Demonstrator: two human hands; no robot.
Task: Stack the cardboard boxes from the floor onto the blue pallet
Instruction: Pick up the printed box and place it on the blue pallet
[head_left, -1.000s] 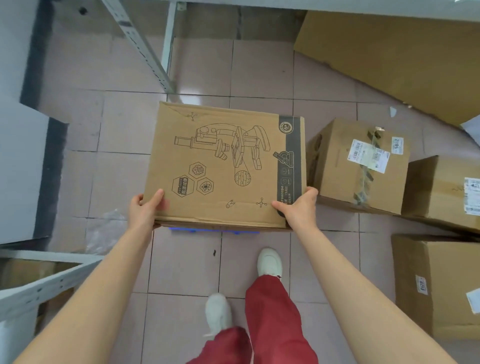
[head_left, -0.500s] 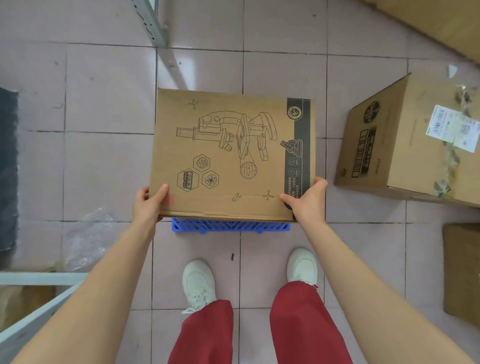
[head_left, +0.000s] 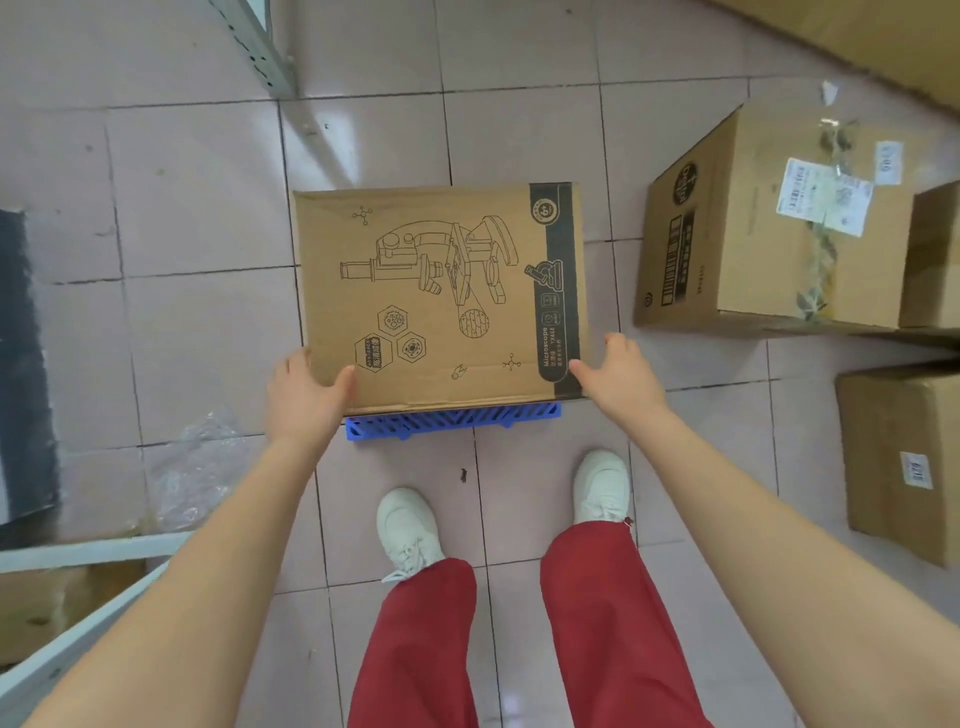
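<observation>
Lowered microscope box (head_left: 441, 296) on blue pallet (head_left: 452, 421), fingers (head_left: 615, 345) now loose.

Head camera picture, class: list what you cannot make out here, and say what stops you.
1. Blue pallet: only its near edge shows; the microscope box covers the rest.
2. Shipping label on the box to the right: blurred, unreadable.
3. Box at lower right: cut off by the frame edge.

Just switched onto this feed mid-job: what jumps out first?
A cardboard box printed with a microscope drawing sits dead centre on a blue pallet, of which only the near edge shows. The left hand and right hand flank its near corners with open fingers. More cardboard boxes wait on the tiled floor at right.
</observation>
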